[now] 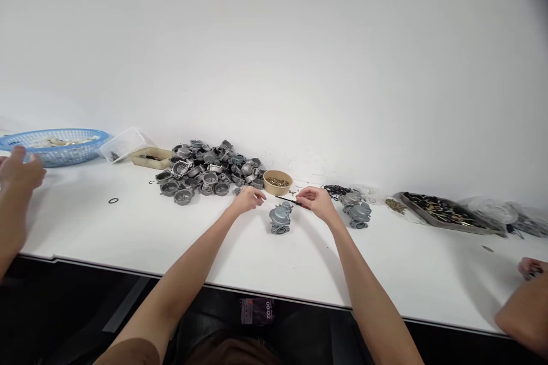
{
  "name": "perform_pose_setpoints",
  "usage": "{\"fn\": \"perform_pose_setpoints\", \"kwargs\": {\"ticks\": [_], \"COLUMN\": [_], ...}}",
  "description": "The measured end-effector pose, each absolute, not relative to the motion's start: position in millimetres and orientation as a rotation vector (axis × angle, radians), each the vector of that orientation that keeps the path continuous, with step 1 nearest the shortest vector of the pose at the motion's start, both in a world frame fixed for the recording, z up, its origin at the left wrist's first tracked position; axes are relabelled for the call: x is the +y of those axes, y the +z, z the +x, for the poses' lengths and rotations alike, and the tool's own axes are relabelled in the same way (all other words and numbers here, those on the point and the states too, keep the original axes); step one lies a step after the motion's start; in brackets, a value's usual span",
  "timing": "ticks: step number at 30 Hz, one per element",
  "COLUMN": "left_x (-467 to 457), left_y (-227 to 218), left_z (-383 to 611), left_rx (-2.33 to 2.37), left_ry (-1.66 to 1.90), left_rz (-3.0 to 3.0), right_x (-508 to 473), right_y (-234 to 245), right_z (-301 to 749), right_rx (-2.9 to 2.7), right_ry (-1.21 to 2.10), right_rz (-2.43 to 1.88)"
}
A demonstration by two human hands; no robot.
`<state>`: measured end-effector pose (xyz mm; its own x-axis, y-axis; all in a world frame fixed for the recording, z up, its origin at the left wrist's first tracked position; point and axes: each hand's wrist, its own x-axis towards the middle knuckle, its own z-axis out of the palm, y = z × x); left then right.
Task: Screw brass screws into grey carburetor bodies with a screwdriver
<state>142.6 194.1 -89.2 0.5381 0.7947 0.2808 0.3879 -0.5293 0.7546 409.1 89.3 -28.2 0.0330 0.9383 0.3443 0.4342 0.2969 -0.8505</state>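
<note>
A grey metal carburettor body rests on the white table between my hands. My right hand is closed round a thin black screwdriver whose tip points left, above the part. My left hand hovers just left of the part with its fingers pinched together; what they hold is too small to make out. A small tan bowl of brass screws stands just behind my hands.
A heap of grey castings lies at the back left, two finished bodies to the right. Black O-rings, a metal tray of parts, a blue basket and a clear tub line the wall. Other people's hands reach in at both edges.
</note>
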Motion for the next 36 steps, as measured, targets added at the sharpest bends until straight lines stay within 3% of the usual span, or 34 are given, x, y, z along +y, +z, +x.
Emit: {"fn": "perform_pose_setpoints", "kwargs": {"ticks": [9,36], "left_x": [169.5,169.0], "left_y": [-53.6,-61.5], "left_z": [138.7,146.0], "left_rx": [0.534,0.447], "left_ry": [0.806,0.784], "left_rz": [1.846,1.894], "right_x": [68.4,75.6], "right_y": [-11.0,-23.8], "right_z": [402.1,395.6], "right_rx": [-1.819,-1.848], "right_ry": [1.052,1.066], "right_rz": [-1.137,-1.223]}}
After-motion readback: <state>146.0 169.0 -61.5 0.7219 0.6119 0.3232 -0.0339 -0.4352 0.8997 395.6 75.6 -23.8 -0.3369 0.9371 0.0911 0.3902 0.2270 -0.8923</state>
